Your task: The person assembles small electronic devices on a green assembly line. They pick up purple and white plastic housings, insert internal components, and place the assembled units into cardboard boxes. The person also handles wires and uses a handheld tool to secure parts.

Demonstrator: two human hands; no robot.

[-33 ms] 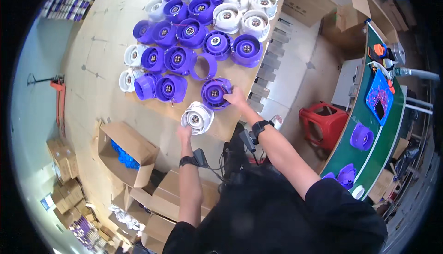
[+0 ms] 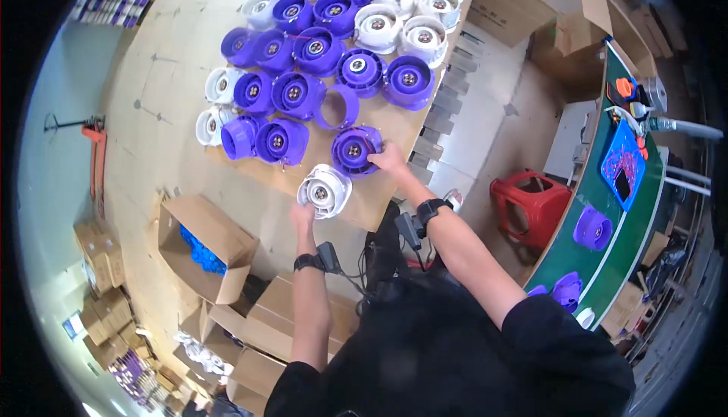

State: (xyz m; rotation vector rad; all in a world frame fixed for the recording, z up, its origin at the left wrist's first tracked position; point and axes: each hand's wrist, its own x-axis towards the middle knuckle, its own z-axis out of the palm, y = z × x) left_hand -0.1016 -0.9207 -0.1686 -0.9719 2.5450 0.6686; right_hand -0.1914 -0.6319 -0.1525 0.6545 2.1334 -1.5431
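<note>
My left hand (image 2: 303, 216) is closed on the near-left rim of a round white plastic housing (image 2: 334, 203) with a metal centre. This housing is at the near end of the cardboard-coloured tabletop (image 2: 368, 208). Just beyond it to the right, my right hand (image 2: 390, 158) grips the right rim of a purple housing (image 2: 343, 161), its fingertips partly hidden by the rim. The two held housings are close together. Past them lies an open purple ring (image 2: 349, 106), with several more purple housings (image 2: 293, 92) and white housings (image 2: 377, 29) packed in rows.
At left, an open carton (image 2: 236, 246) holds blue material (image 2: 201, 250); more cartons (image 2: 277, 315) are near my left arm. A red stool (image 2: 550, 201) is to the right, before a green bench (image 2: 633, 220) bearing a blue tray (image 2: 613, 161) and purple parts (image 2: 593, 227).
The whole view has shifted very slightly. Both hands keep their holds on the same two housings.
</note>
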